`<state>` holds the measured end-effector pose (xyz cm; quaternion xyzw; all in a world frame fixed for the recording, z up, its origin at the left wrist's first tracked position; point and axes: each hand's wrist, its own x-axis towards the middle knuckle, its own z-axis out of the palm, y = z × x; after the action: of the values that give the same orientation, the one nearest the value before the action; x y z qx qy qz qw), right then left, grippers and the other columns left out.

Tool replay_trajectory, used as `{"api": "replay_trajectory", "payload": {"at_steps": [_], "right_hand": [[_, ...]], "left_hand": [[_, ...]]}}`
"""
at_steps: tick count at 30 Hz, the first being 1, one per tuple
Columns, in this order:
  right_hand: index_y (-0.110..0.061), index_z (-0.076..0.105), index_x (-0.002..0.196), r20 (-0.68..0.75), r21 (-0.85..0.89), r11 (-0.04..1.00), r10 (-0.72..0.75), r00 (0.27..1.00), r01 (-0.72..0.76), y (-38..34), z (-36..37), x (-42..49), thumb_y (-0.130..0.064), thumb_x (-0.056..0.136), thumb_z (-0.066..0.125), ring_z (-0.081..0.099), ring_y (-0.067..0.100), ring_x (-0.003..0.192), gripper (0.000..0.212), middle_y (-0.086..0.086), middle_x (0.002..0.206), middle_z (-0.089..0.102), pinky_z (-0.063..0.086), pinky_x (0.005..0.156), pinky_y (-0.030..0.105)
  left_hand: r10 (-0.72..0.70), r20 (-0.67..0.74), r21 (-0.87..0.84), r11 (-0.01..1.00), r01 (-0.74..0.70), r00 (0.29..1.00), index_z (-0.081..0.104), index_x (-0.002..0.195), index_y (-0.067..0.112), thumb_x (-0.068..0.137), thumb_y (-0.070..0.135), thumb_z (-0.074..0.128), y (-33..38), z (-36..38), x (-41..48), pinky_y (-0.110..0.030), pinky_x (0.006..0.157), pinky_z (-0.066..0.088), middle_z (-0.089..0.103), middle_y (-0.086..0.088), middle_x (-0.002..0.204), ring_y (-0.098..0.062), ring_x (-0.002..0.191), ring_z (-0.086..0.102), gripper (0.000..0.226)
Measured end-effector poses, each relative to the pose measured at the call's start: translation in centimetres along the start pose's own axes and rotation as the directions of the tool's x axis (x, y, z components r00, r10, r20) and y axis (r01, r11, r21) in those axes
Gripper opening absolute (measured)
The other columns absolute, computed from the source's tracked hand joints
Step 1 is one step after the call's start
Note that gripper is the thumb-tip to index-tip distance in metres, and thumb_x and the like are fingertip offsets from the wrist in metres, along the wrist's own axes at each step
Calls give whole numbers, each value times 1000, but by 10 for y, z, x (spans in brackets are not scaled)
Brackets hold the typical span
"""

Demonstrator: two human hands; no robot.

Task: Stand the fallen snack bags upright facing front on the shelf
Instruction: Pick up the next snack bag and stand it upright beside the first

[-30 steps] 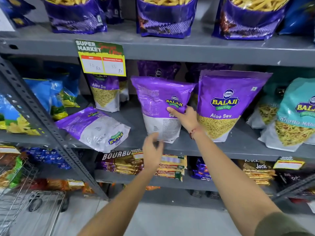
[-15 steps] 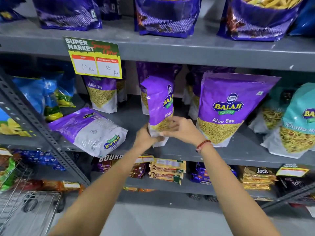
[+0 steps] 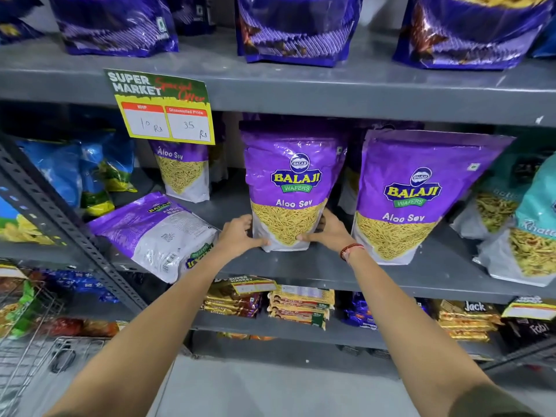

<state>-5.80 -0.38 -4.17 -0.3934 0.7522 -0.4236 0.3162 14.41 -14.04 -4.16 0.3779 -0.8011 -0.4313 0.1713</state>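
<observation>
A purple Aloo Sev bag (image 3: pixel 293 182) stands upright, front label facing me, on the middle grey shelf (image 3: pixel 331 269). My left hand (image 3: pixel 239 233) grips its lower left corner and my right hand (image 3: pixel 326 231) grips its lower right corner. To its left another purple Aloo Sev bag (image 3: pixel 156 233) lies fallen on its front, back side up, its lower end hanging over the shelf edge. On the right a third Aloo Sev bag (image 3: pixel 412 197) stands upright, facing front. A smaller upright Aloo Sev bag (image 3: pixel 183 173) stands further back at the left.
A yellow price sign (image 3: pixel 162 106) hangs from the upper shelf edge. Teal snack bags (image 3: pixel 523 224) stand at the right, blue bags (image 3: pixel 78 173) at the left behind a slanted metal brace (image 3: pixel 60 218). Biscuit packs fill the lower shelf (image 3: pixel 298 305). A wire trolley (image 3: pixel 33 356) is at bottom left.
The held bag has turned from back-facing, through edge-on, to front-facing and now stands on the shelf. Both hands have shifted to its lower corners.
</observation>
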Motion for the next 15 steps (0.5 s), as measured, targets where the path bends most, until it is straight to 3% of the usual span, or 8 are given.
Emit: {"api": "replay_trajectory", "payload": {"at_steps": [3,15], "right_hand": [[-16,48,128,-44,-6,1000,-4,999,4,-11,5,-9,-25,59,89,58,24,117,81,8,126,64,46,104,44],[-12,47,129,-109,-55,998,-30,994,24,-5,21,-23,-36,58,88,57,27,120,85,10,129,62,47,101,45]], "left_hand": [[-2,-11,3,1000,2,1000,62,105,10,56,35,86,1,1,-2,-44,90,54,71,-9,111,-21,100,67,60],[-27,64,-7,1000,28,998,61,106,7,57,25,86,2,-10,-8,-47,92,53,71,-12,110,-20,98,68,58]]}}
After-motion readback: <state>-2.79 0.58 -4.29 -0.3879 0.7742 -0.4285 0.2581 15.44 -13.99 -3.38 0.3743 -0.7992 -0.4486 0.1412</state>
